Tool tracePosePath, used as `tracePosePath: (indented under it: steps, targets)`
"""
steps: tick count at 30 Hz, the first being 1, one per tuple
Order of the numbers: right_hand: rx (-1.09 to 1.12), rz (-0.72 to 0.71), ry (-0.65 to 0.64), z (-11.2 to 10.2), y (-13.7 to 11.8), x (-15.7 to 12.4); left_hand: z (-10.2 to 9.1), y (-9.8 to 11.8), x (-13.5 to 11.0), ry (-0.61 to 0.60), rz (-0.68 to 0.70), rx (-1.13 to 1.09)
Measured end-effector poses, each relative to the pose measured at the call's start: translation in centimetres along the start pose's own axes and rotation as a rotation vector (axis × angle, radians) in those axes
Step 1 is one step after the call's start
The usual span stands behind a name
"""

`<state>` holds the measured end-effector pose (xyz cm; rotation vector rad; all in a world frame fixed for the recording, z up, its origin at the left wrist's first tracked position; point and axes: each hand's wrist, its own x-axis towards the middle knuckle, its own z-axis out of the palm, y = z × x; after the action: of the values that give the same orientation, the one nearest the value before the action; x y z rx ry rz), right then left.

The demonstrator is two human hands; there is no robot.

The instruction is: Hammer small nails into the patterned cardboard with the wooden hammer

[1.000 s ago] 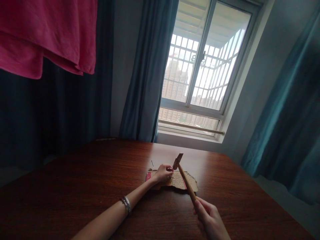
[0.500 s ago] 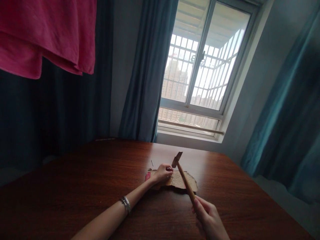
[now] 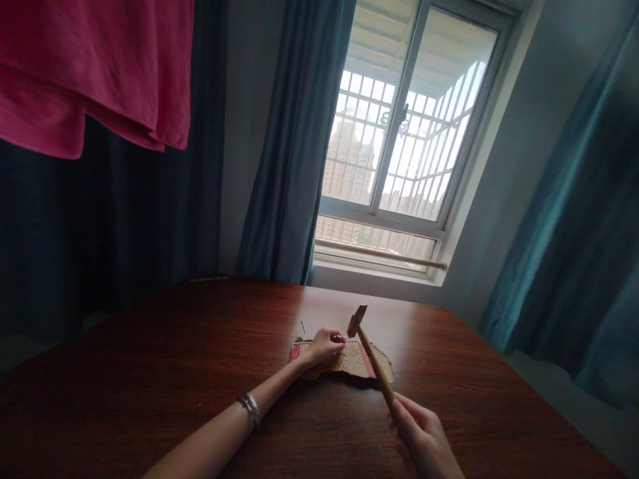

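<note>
A right hand (image 3: 423,431) wraps its fingers low around a hammer (image 3: 375,362), likely for reach, its head beside the left hand (image 3: 322,347), narrowed over cardboard (image 3: 353,359), its hold untellable; a nail (image 3: 303,326) lies beyond.

A room in a home, shown by long curtains (image 3: 279,166) and apartment-block window (image 3: 389,133).

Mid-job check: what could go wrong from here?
The head of the hammer shows right beside the left hand, so a stray swing might catch it. The ragged cardboard beneath that hand might shift if struck off-centre. The loose nail beyond it might roll if the table is jolted.
</note>
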<state>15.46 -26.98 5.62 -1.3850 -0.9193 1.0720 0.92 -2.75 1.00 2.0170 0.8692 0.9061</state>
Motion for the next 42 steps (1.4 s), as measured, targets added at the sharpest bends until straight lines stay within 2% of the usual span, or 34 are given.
tracePosePath:
  steps: [2, 6, 8, 12, 15, 19, 25, 30, 35, 38, 42]
  targets:
    - [-0.011, -0.021, 0.069, -0.9, 0.5, 0.4, 0.0, -0.1, 0.0, 0.001, 0.003, 0.01]
    - [-0.151, -0.158, 0.281, -3.2, 1.9, 1.5, 0.0, -0.3, 0.2, -0.03, -0.022, 0.018]
    - [-0.315, -0.178, 0.384, -4.4, 2.5, 2.0, 0.0, -0.3, 0.2, -0.042, -0.032, 0.01]
    - [-0.734, -0.09, 0.519, -6.5, 3.2, 2.5, 0.1, -0.3, 0.2, -0.032, -0.013, -0.01]
    - [-0.968, -0.043, 0.519, -7.5, 3.4, 2.5, 0.1, -0.4, 0.2, -0.024, -0.003, -0.01]
    - [-1.118, -0.03, 0.51, -8.0, 3.9, 2.6, 0.1, -0.5, 0.3, -0.026, 0.011, 0.0]
    - [-1.19, -0.039, 0.472, -7.5, 3.8, 2.2, 0.1, -0.7, 0.3, -0.023, -0.005, -0.005]
    - [-1.27, 0.007, 0.512, -6.9, 3.2, 1.7, 0.2, -0.5, 0.2, -0.018, -0.035, -0.041]
    - [-1.354, -0.089, 0.487, -7.3, 4.1, 2.0, -0.1, 0.4, -0.1, -0.031, 0.013, -0.08]
    - [-1.38, -0.146, 0.501, -7.7, 4.9, 2.3, -0.3, 1.2, -0.3, 0.016, 0.041, -0.079]
    - [-1.396, -0.124, 0.538, -7.7, 5.0, 2.6, -1.4, 1.7, 0.5, 0.108, 0.049, -0.173]
